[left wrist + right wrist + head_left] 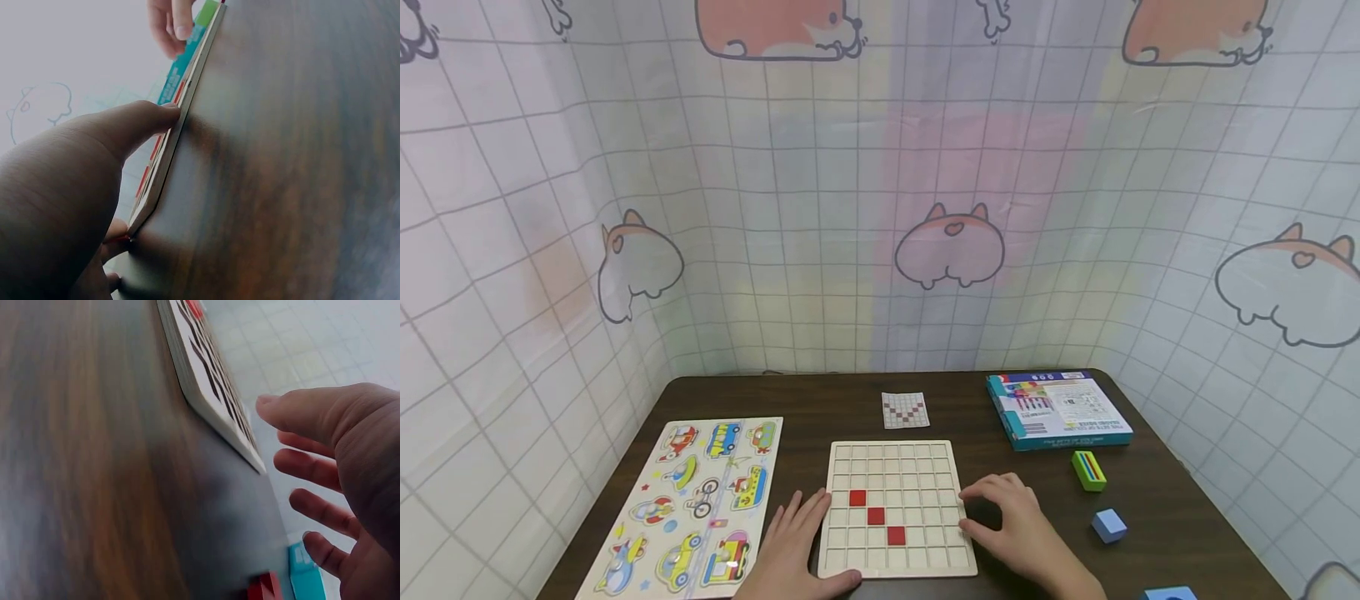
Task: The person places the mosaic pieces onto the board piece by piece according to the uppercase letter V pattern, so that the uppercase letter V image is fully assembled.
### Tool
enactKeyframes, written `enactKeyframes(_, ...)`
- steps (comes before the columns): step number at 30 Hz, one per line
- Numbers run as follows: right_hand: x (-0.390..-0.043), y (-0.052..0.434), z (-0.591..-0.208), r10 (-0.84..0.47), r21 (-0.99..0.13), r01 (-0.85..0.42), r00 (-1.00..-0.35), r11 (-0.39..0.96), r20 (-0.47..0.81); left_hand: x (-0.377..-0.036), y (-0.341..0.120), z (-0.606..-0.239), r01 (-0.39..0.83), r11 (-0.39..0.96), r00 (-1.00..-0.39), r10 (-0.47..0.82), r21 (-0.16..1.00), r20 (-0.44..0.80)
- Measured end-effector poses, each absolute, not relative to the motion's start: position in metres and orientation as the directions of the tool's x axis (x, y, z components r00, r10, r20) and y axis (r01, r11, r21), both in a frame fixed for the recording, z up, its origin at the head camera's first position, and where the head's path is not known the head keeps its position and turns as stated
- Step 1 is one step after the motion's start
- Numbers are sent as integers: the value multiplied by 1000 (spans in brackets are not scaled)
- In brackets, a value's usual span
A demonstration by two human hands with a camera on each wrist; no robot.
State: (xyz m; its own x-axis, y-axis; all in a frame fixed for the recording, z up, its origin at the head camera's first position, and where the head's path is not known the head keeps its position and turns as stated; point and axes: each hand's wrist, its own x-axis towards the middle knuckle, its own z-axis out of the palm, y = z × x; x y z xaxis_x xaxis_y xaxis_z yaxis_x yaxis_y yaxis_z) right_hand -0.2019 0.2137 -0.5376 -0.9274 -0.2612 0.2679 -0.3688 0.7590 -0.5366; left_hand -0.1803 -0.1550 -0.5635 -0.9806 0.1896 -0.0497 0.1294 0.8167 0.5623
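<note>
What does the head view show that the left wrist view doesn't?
Only the head view shows the board's grid face with three red squares in a diagonal, the pattern card, the vehicle puzzle, the blue block, and the striped green block.

Only the left wrist view shows the grid board edge-on, with the left hand pressing a fingertip against its side.

Both show the dark table, the board, the left hand at its left edge, the teal box and the right hand by its far edge.
</note>
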Motion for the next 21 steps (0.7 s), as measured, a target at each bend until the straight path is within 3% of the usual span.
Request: enactKeyframes(21, -188, 260, -535, -206, -527, -233, -972, 817, 111, -178, -156, -562, 145, 818, -977, 207, 557, -51)
